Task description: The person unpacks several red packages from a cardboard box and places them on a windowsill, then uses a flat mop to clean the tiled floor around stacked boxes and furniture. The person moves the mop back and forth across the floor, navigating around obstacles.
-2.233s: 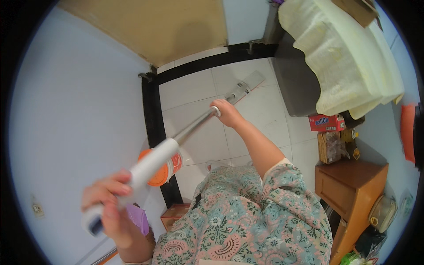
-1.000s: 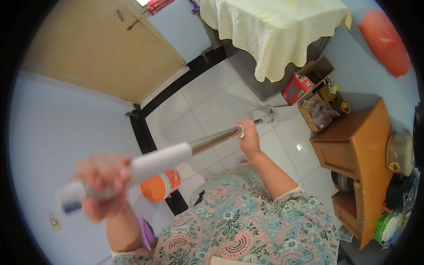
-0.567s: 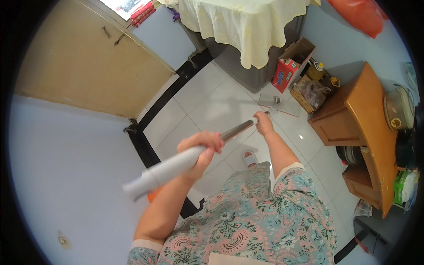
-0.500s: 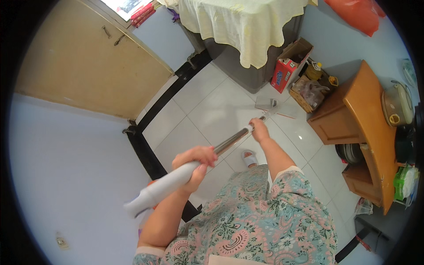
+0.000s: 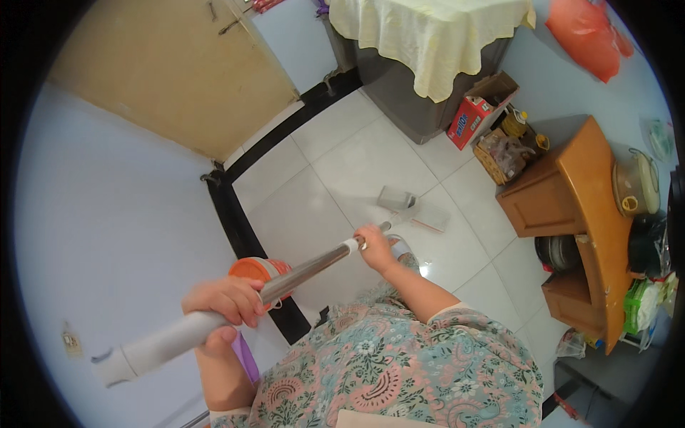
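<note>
The floor (image 5: 349, 157) is glossy, pale square tile edged by a black strip. The door (image 5: 185, 78) is flat, tan and smooth. A grey unit (image 5: 399, 93) carries a soft, pale yellow cloth (image 5: 428, 36) with a wavy hem. The cabinet (image 5: 539, 207) is brown wood with a recessed panel. The long-handled floor tool (image 5: 307, 269) runs diagonally before the person: smooth light-grey grip, polished metal tube, pale collar, and flat head (image 5: 430, 217) over the tiles near a slippered foot (image 5: 401, 246). The bucket (image 5: 250, 267) is round and orange; the carton (image 5: 471, 123) is red cardboard, open-topped.

The left hand (image 5: 225, 303) is wrapped around the tool where grip meets tube. The right hand (image 5: 374, 248) is closed around the shaft beside the collar.

The top edge of view cuts off the door and the cloth. The left hand and tube partly hide the bucket. The joint at the head is hard to make out; whether the whole head contacts the tiles cannot be determined.
</note>
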Demonstrator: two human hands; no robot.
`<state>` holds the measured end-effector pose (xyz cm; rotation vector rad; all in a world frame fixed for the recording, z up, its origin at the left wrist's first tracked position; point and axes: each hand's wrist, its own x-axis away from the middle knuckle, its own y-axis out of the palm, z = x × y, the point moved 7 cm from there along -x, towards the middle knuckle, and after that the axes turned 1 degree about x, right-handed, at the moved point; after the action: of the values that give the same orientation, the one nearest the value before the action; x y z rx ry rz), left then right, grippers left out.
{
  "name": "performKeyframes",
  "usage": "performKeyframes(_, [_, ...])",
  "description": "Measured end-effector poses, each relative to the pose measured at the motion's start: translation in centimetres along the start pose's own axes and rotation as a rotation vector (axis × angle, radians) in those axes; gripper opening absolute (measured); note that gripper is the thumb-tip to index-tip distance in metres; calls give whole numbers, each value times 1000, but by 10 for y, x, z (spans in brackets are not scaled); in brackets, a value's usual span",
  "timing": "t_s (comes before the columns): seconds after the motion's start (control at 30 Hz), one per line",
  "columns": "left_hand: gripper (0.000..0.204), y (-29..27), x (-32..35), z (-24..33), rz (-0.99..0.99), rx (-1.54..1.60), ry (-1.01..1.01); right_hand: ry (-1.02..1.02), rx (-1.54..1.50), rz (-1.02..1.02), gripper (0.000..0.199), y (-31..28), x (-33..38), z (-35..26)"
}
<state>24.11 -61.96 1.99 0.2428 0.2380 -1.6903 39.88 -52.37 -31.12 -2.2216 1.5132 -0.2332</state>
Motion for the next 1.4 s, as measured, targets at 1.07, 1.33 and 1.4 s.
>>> performKeyframes(1.07, [13, -10, -33, 20, 590, -545, -118, -405, 86, -731, 27, 65, -151, -29])
performKeyframes(1.33, [14, 41, 7, -124, 743, -410, -203, -429, 202, -782, 24, 107, -186, 62])
performKeyframes(1.4, [14, 60, 32, -124, 736, -413, -201, -427, 231, -747, 24, 103, -155, 71])
